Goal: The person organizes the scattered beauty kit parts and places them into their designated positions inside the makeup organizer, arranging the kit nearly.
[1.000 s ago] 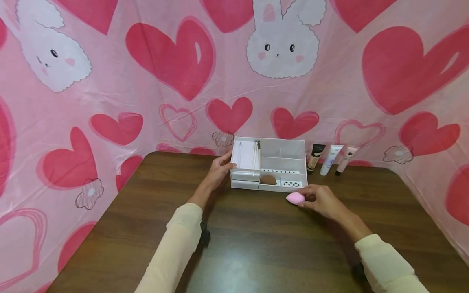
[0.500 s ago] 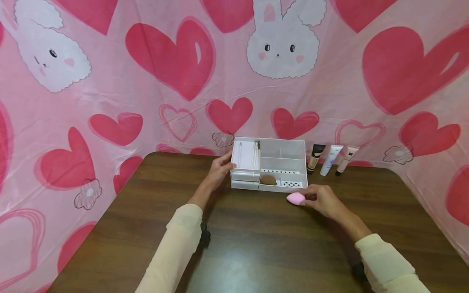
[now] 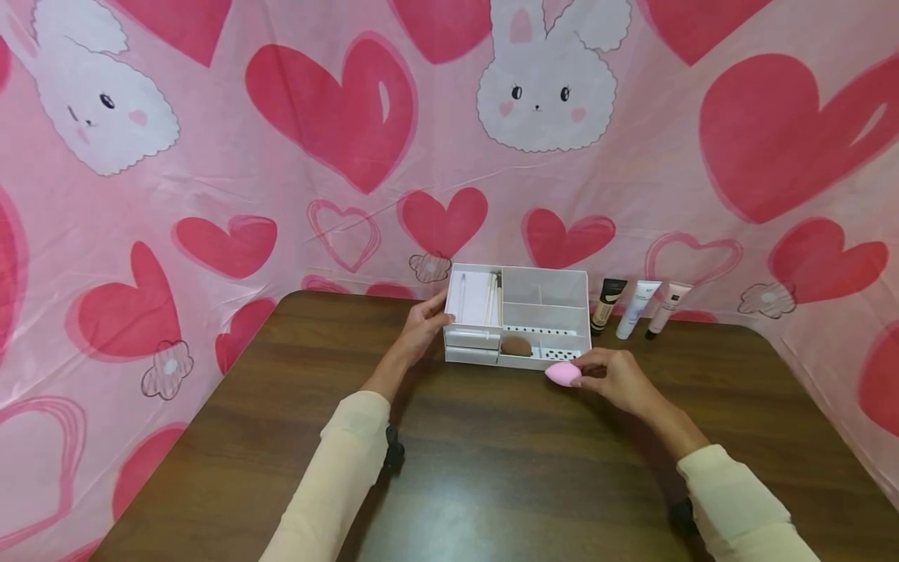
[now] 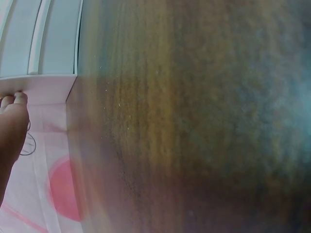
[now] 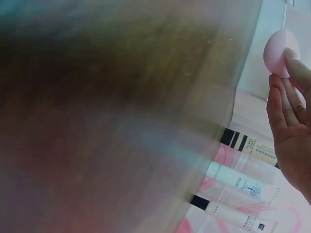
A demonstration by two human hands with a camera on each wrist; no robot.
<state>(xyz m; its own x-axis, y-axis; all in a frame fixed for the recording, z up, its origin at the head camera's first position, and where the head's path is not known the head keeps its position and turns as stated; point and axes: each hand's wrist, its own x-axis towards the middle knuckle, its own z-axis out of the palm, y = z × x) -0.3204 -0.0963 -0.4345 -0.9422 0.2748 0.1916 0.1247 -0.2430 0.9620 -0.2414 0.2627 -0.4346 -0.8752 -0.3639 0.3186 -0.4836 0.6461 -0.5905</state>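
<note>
In the head view, a white makeup organizer [image 3: 545,285] stands at the back of the wooden table. Its left compartment holds slim brushes [image 3: 495,298], and a brown oval item [image 3: 516,346] sits in the front tray. My left hand [image 3: 421,326] rests against the organizer's left side, the thumb at the front corner. A pink makeup sponge [image 3: 563,374] is pinched between the thumb and fingers of my right hand [image 3: 618,378], just in front of the organizer's front right edge. The right wrist view shows the same sponge [image 5: 278,54] at the fingertips.
Right of the organizer stand three tubes: a black-and-beige one [image 3: 607,307], a white one [image 3: 637,310] and a pale pink one [image 3: 666,311]. Behind the table [image 3: 477,468] hangs a pink cloth [image 3: 295,156] with hearts and rabbits. Two drawers [image 3: 472,355] face front under the brushes.
My right hand has raised the pink sponge slightly and shifted it a little left, toward the organizer's front tray. The left hand stays at the organizer's side.
</note>
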